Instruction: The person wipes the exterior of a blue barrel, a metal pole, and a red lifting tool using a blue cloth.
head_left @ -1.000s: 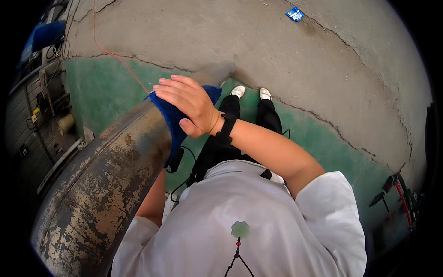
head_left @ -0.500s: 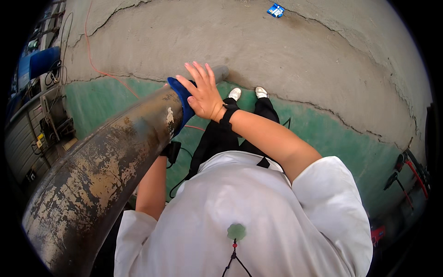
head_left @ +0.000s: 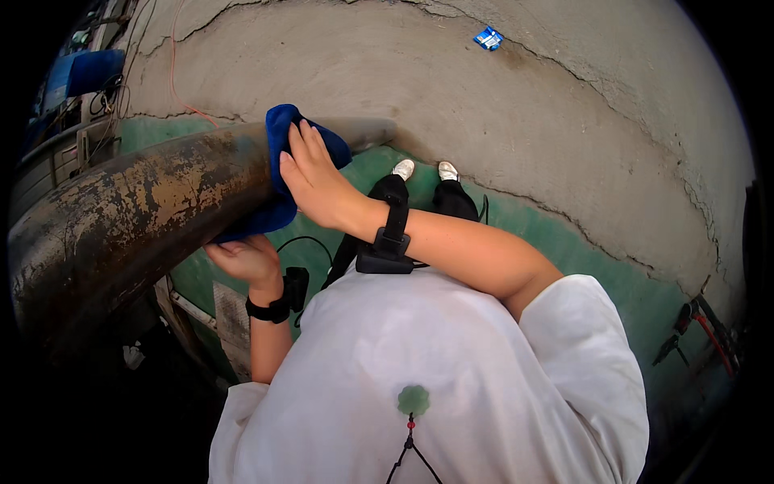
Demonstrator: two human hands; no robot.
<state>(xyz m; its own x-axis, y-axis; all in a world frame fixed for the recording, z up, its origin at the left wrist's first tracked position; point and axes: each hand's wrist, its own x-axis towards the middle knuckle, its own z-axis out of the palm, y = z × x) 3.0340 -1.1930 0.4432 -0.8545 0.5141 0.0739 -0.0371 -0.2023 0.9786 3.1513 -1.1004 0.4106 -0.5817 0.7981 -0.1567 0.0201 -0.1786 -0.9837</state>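
A long, thick metal pipe [head_left: 153,189] with worn, flaking tan and dark patches runs from the lower left toward the upper middle. Draped over its far part is a blue cloth [head_left: 279,129], hanging down the near side. My right hand [head_left: 318,185] lies flat on top of the cloth, fingers stretched along it. Below the pipe, my left hand [head_left: 246,260] is turned up with its fingers closed at the cloth's lower edge; the fingertips are partly hidden by the pipe. Both wrists carry black straps with small black devices.
Green floor [head_left: 532,234] meets cracked grey concrete [head_left: 451,97] beyond my shoes. A blue wrapper [head_left: 488,38] lies far off. Red-and-black tools [head_left: 709,331] lie at the right. Machinery with a blue part [head_left: 93,73] stands at far left, near an orange cable [head_left: 173,77].
My right hand has moved left and down with the cloth, its fingers closer together. My left hand has come into view under the pipe at the cloth's lower edge. The view has shifted.
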